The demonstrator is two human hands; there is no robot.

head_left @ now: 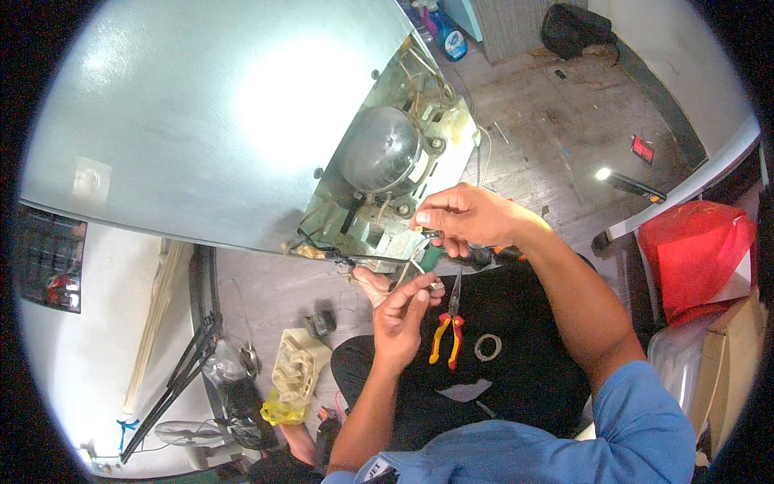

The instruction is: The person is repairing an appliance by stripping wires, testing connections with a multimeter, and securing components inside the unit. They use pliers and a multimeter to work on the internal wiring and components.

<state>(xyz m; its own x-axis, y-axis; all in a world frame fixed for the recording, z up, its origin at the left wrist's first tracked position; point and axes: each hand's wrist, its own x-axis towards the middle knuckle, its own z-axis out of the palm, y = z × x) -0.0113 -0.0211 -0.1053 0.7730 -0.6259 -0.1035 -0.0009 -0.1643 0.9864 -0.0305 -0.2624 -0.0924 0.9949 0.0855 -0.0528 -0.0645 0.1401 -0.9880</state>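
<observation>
My right hand (472, 216) is closed in a pinch, thumb against forefinger, on a small part with a white wire (417, 263). Just below it, my left hand (401, 324) pinches the wire near a small pale end piece (436, 285). Both hands are in front of a domed black compressor (381, 150), set in the open base of a large grey appliance (185, 121). Long-nose pliers (447, 332) with red and yellow handles lie on my black-clad lap, beside a ring of tape (488, 348). My fingers hide part of what they hold.
A lit flashlight (633, 185) lies on the floor at right, near a red bag (697, 250) and a cardboard box (738, 379). At lower left are a cream plastic housing (300, 365) and a yellow bag (282, 410). A spray bottle (451, 40) stands far back.
</observation>
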